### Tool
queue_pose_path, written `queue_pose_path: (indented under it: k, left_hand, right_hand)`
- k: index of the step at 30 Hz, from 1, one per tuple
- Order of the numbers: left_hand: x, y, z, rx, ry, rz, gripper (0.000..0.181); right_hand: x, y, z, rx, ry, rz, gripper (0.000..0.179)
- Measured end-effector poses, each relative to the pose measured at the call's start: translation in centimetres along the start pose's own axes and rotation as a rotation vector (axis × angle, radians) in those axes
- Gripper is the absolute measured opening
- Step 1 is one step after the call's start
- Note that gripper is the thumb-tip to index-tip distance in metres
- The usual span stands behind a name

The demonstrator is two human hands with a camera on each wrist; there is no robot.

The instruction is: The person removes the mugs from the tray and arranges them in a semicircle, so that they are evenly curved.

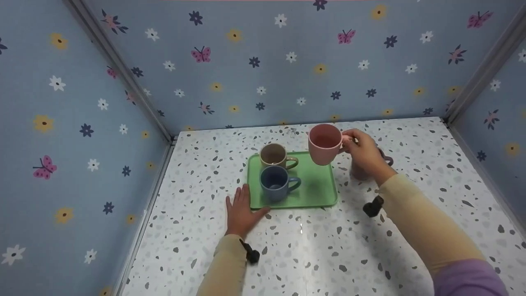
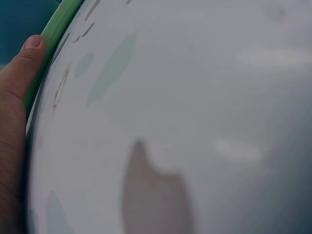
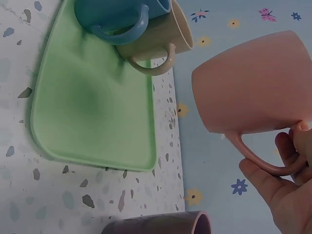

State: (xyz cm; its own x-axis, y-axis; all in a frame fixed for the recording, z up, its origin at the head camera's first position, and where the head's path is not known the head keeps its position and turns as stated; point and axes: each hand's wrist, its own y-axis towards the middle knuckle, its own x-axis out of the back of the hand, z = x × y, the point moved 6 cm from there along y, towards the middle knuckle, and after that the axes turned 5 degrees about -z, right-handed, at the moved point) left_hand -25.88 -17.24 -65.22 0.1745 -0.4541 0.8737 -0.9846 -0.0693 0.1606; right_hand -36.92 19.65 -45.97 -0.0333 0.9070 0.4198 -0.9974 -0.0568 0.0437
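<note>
A pink mug (image 1: 322,150) hangs upright above the right back part of a green tray (image 1: 314,191). My right hand (image 1: 365,154) grips it by the handle, with the fingers curled round that handle in the right wrist view. On the tray's left side stand a beige mug (image 1: 269,153) at the back and a blue mug (image 1: 274,185) before it, both handles turned right. My left hand (image 1: 242,216) lies with straight fingers at the tray's front left corner, the thumb along its front edge. In the left wrist view the thumb (image 2: 30,56) touches the green rim.
A dark mauve mug (image 1: 359,170) stands on the speckled table (image 1: 197,176) right of the tray, partly hidden by the right hand. Flowered blue panels (image 1: 263,74) close off the back and both sides. A black wrist camera (image 1: 373,206) sits on the right sleeve.
</note>
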Motion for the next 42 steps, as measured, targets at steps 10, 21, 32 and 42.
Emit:
queue_pose_path:
  k: [10,21,32,42]
  left_hand:
    - [-0.2,0.1,0.2,-0.005,0.002,0.01,0.118]
    - [-0.1,0.1,0.4,0.003,0.019,0.017,0.119]
    - [0.2,0.1,0.0,-0.009,-0.003,0.0,0.117]
    - [-0.1,0.1,0.2,-0.005,0.01,0.016,0.119]
  right_hand:
    - [2.3,-1.0,-0.6,0.01,-0.082,-0.014,0.038]
    - [4.4,-2.1,-1.8,-0.039,-0.068,0.03,0.04]
    - [6.6,-3.4,-3.0,-0.02,-0.105,0.021,0.04]
    - [8.3,-4.4,-3.7,0.079,-0.07,0.022,0.037]
